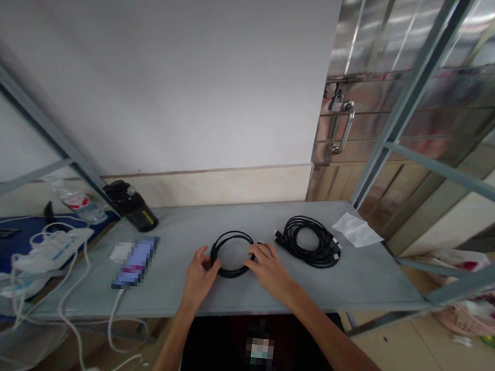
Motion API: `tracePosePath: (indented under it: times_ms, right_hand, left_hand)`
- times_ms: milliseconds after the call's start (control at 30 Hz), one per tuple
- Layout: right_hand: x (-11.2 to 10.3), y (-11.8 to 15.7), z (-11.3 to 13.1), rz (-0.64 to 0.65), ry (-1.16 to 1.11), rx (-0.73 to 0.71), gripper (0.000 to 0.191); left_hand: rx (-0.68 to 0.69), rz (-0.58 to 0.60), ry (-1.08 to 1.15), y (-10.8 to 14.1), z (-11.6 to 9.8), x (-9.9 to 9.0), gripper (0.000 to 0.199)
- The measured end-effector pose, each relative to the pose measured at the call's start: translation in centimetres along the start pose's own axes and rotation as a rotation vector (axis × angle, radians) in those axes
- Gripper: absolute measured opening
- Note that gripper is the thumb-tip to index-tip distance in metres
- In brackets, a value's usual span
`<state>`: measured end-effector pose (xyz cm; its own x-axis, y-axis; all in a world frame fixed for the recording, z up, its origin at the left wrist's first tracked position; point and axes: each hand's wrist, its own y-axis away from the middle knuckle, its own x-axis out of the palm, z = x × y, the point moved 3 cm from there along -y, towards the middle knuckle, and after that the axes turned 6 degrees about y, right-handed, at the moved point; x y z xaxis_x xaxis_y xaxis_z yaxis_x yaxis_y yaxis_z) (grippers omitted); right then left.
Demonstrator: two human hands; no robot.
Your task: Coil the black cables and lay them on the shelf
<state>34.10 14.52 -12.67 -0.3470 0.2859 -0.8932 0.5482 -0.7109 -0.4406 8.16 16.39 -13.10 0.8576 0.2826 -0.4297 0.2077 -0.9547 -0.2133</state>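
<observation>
A coiled black cable [233, 274] forms a ring near the front edge of the grey table [180, 231]. On its left side my left hand [201, 272] grips the ring between thumb and fingers. My right hand [266, 263] holds the opposite side, fingers bent over the cable. A second, thicker bundle of black cable [311, 248] lies to the right, touched by neither hand. Beyond that bundle is a crumpled white sheet [358, 230].
A phone [135, 262] with a white cord lies at the left, beside a black bottle-like object [136, 208]. Farther left are a clear plastic bottle [80, 202] and tangled white cables with a power strip [58, 245]. Metal frame posts [398, 124] rise at the table's sides.
</observation>
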Motion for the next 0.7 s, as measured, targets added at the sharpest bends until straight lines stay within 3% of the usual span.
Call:
tracePosePath:
  times_ms: [133,233,333,433,533,700]
  right_hand:
    - [1.6,-0.7,-0.6,-0.012,-0.081,0.095,0.046]
    - [2.5,-0.6,-0.6,-0.018,-0.179,0.163,0.064]
    - [2.6,-0.3,-0.8,-0.070,-0.287,0.191,0.073]
    - [1.3,0.5,-1.6,-0.122,-0.306,0.193,0.065]
    - [-1.1,2.2,-3.5,-0.150,-0.182,0.220,0.056]
    - [-4.4,7.0,-8.8,-0.160,0.055,0.338,0.055]
  left_hand:
    - [0.197,-0.065,-0.221,-0.5,0.8,-0.1,0.055]
    - [0.344,-0.101,-0.299,0.2,0.2,-0.2,0.048]
    - [0.435,-0.037,-0.264,1.1,-0.9,-0.1,0.044]
    - [0.501,0.143,-0.197,1.9,-1.8,0.3,0.049]
    - [0.506,0.288,-0.183,2.4,-1.9,0.9,0.047]
    - [0.447,0.260,-0.187,2.2,-1.4,1.1,0.024]
